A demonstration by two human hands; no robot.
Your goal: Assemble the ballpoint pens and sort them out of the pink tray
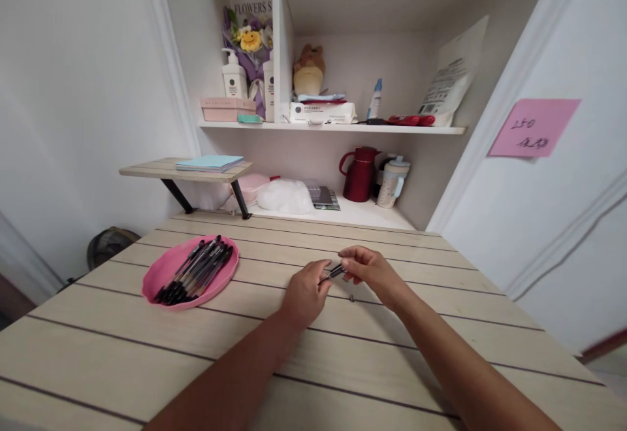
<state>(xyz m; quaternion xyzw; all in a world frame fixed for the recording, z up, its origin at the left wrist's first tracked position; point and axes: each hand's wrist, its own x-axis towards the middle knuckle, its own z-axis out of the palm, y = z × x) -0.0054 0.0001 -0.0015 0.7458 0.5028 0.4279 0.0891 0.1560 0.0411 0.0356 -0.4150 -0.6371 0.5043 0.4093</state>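
Observation:
Over the middle of the wooden table, my left hand is closed around one end of a black pen. The fingers of my right hand pinch the pen's other end, so it lies slantwise between both hands. A small dark piece rests on the tabletop just below my right hand; its kind is too small to tell. To the left, a pink tray holds several similar pens, lying in a bundle.
A small raised shelf with blue paper pads stands at the table's back left. Behind the table are a white plastic bag, a red jug and a pale bottle. A pink note is stuck on the right wall.

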